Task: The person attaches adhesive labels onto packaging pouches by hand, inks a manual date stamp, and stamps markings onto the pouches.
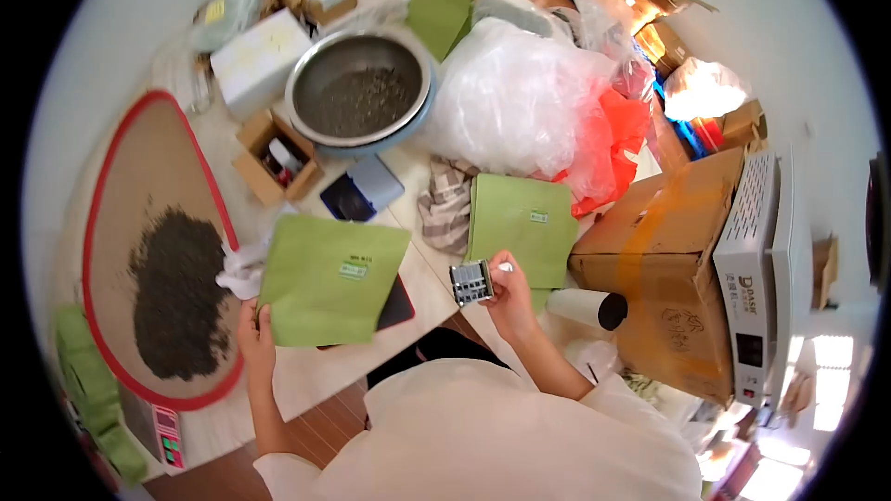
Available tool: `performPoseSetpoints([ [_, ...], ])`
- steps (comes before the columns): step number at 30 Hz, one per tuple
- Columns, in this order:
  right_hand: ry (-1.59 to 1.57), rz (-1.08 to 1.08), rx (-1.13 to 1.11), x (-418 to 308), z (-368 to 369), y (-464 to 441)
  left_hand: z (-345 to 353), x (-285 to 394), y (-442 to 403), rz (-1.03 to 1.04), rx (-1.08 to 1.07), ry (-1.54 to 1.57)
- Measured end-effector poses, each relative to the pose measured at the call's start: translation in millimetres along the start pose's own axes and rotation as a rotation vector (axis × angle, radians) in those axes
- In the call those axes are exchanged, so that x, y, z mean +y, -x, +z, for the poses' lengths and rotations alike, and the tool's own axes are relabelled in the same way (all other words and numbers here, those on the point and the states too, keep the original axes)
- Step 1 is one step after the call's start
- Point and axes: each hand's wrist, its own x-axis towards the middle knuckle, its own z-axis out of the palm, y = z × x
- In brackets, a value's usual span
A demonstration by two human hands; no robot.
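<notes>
My left hand [256, 332] pinches the lower left corner of a flat green bag [327, 269] with a small label on its front. In my right hand [509, 289] is a small metallic stamp-like tool [471, 283], its gridded face turned to the left. A stack of green bags [520, 218] lies just beyond my right hand. To the left of my left hand, a dark loose heap [181, 292] rests on a red-rimmed mesh tray [109, 325], and a crumpled white cloth [243, 269] touches the tray's edge.
A metal bowl [357, 88] with dark bits stands at the back, near a small open carton [277, 158]. Clear plastic bags [520, 97] lie behind the stack. On the right are a large cardboard box [664, 269], a white machine [750, 269] and a white roll [585, 307].
</notes>
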Motion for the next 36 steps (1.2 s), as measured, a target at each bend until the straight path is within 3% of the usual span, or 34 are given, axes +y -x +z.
performPoseSetpoints([
  [1,-0.034,-0.011,0.023,-8.0,1.1,6.2,-2.0,9.7,-13.0,-0.117,-0.013,0.087],
  [4,-0.121,-0.060,0.071,-22.0,-4.6,21.3,30.7,63.6,-61.6,-0.104,0.087,0.295],
  [6,-0.161,-0.064,-0.010,-36.4,-8.1,29.6,71.9,68.7,-104.6,-0.035,0.035,0.539],
  [14,-0.303,-0.123,0.020,-75.7,-32.8,47.9,269.0,214.0,-243.7,-0.075,-0.251,0.762],
  [17,-0.300,-0.130,0.044,-78.2,-39.8,46.8,345.6,213.3,-294.4,0.032,-0.298,0.660],
  [20,-0.320,-0.125,0.071,-78.8,-47.9,46.0,398.7,205.3,-314.8,-0.048,-0.283,0.520],
  [21,-0.314,-0.124,0.094,-80.8,-49.4,46.5,409.4,195.0,-320.9,-0.054,-0.267,0.347],
  [22,-0.313,-0.121,0.101,-82.1,-53.0,46.3,415.8,188.7,-325.7,-0.057,-0.251,0.172],
  [25,-0.300,-0.134,0.154,-86.9,-58.3,42.2,422.1,172.2,-335.3,0.001,-0.191,0.091],
  [28,-0.313,-0.132,0.201,-97.0,-60.0,36.6,414.3,167.4,-329.2,0.078,-0.075,0.210],
  [30,-0.329,-0.160,0.232,-102.2,-57.6,32.9,382.5,190.2,-296.0,0.088,-0.077,0.129],
  [32,-0.330,-0.167,0.200,-99.3,-62.9,27.3,362.3,193.8,-257.4,0.335,0.159,0.142],
  [34,-0.330,-0.180,0.179,-96.3,-68.4,23.4,340.3,194.2,-201.2,0.267,0.127,0.186],
  [36,-0.346,-0.163,0.170,-94.4,-69.5,19.4,348.3,149.8,-148.4,0.216,0.118,0.152],
])
